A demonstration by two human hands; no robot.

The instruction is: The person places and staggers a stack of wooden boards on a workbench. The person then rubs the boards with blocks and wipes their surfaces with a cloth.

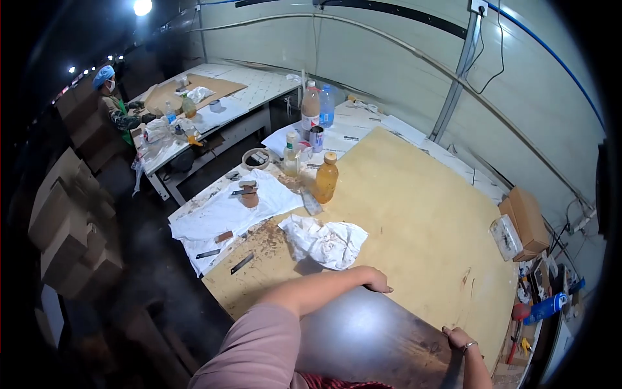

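Observation:
A dark brown panel with a shiny, wood-like face (369, 337) is tilted at the near edge of the table, close to my body. My left hand (376, 279) is closed over its far upper edge, the arm reaching across it. My right hand (459, 338), with a bracelet at the wrist, grips the panel's edge farther right, thumb on top. Just beyond my left hand lies a crumpled white cloth (327, 241). The panel's lower part is cut off by the frame.
On the tan board (427, 214) stands an amber bottle (326, 178). A spread white cloth (272, 194), scrapers and several bottles are to the left. A cardboard box (523, 223) and tools sit at right. A person in a blue cap (103, 78) works at another table.

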